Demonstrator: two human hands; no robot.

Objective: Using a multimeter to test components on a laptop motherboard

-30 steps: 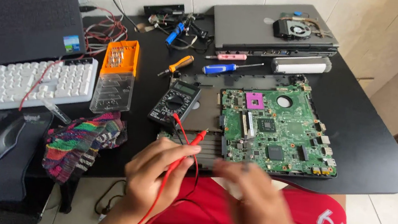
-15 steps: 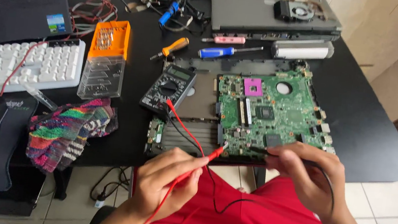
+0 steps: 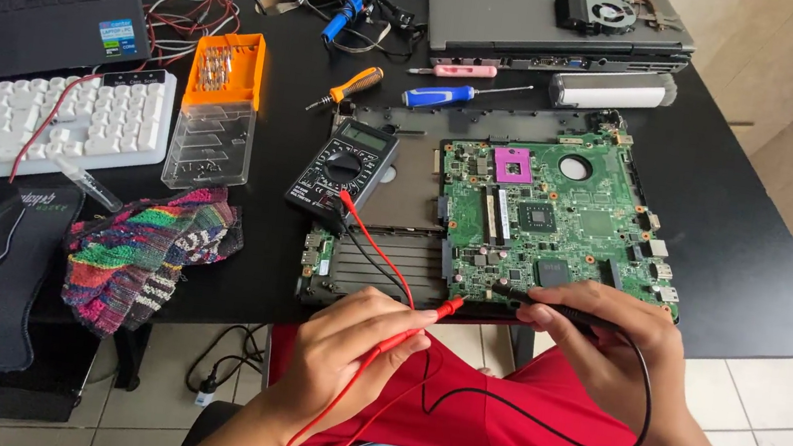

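I see my left hand (image 3: pixel 340 352) with fingers closed pen-style round the red plastic test probe (image 3: pixel 417 322), its tip near the green laptop circuit board (image 3: pixel 548 221) on the black counter (image 3: pixel 754 267); my right hand (image 3: pixel 614 336) pinches the black plastic test probe (image 3: pixel 548 304) against the board's near edge, apparently for fine aim.

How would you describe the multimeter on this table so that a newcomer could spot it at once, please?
Start at the black table and find the green circuit board. Just left of it lies the multimeter, black, with a round dial and a small grey screen. Alone among the tools there, it has red and black leads running to the hands.
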